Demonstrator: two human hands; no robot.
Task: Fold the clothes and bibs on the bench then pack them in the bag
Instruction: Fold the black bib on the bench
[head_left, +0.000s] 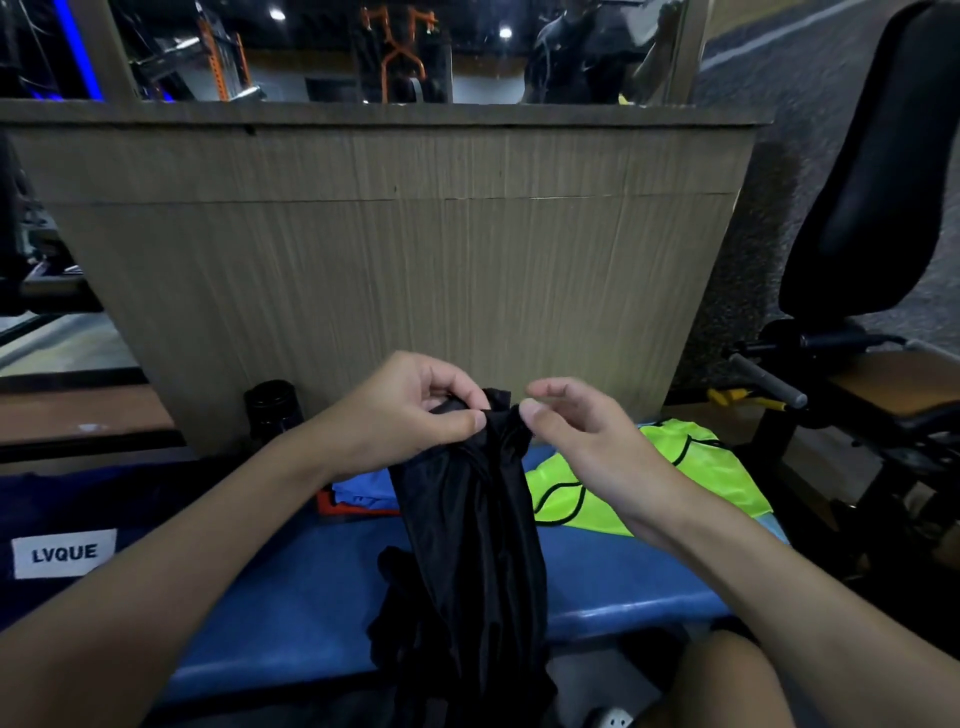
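Fingers (452, 387) of the left hand (400, 410) pinch the top edge of a black shiny garment (478, 545) above the blue padded counter (291, 597); the right hand (587, 431) hovers beside it, fingers apart. A neon-yellow black-trimmed bib (691, 467) lies unfolded, so folding seems barely begun, with packing still ahead.

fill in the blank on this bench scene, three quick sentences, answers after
1. The left hand pinches the top of a ___ garment.
2. The neon bib lies on the ___ bench, right of the garment.
3. The white label on the bag reads ___.
Missing: black; blue; LVQUE
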